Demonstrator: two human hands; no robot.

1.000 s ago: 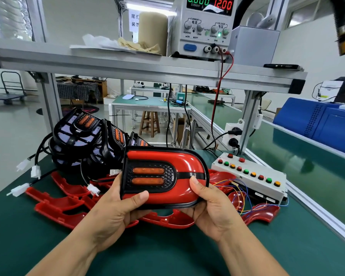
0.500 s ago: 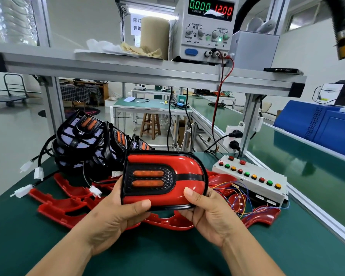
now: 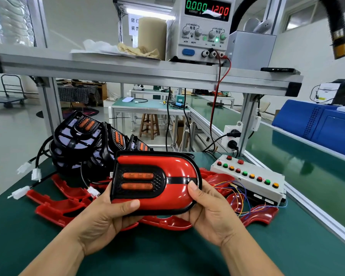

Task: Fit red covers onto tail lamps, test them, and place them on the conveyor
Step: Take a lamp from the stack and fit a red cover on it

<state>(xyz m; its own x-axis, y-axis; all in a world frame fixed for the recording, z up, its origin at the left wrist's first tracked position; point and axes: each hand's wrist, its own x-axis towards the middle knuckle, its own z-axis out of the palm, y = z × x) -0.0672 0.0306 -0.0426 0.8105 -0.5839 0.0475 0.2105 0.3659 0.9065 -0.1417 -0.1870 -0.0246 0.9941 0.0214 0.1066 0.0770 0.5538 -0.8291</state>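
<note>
Green workbench, left hand and right hand gripping red-covered tail lamp, fingers curled round its ends

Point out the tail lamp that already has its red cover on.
The tail lamp held between the left hand and right hand; the stacked lamps behind are bare black frames.

On the shelf at 12 o'clock, the bench power supply shows a green "0.000" over "CURRENT A" and a red "12.00" beside "V" on its display. Below, its knobs are marked "CURRENT 电流" and "VOLTAGE 电压", each with "COARSE" and "FINE". "OUTPUT", "ON", "OFF" and "GND" are printed lower down. At 11 o'clock, a paper sign reads "尾" and "装饰" before a brown roll cuts it off.
</note>
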